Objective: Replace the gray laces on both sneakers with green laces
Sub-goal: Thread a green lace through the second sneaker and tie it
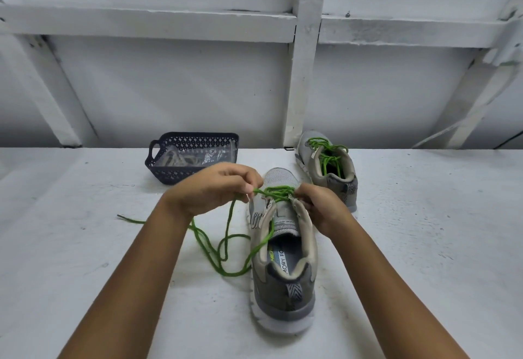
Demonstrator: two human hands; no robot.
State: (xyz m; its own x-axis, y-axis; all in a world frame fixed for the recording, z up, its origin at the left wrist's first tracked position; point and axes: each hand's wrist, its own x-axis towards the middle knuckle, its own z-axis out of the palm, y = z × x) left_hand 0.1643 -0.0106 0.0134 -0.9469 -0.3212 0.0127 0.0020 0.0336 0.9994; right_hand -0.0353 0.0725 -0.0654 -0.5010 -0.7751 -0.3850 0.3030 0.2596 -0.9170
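1. The near sneaker (285,274) stands on the white table (424,245), heel toward the person. The green lace (226,245) crosses only its lowest eyelets.
2. The left hand (218,189) pinches the lace between thumb and fingertips just beside the left eyelets. The long free ends trail in loops over the table to the left and across the tongue.
3. The right hand (319,208) has its fingers curled on the sneaker's right eyelet edge, steadying it. Whether they also catch the lace cannot be told.
4. To do this step well, the person should likely draw each crossing snug and flat, keep both ends even, and feed the tip cleanly through the next eyelet.
5. The loose loops could tangle or knot as slack is pulled, so they may need straightening first.
6. The far sneaker (328,172), near the wall, already carries green lacing.
7. A dark basket (192,160) behind the left hand holds a clear bag with what look like gray laces. It sits apart from the work.
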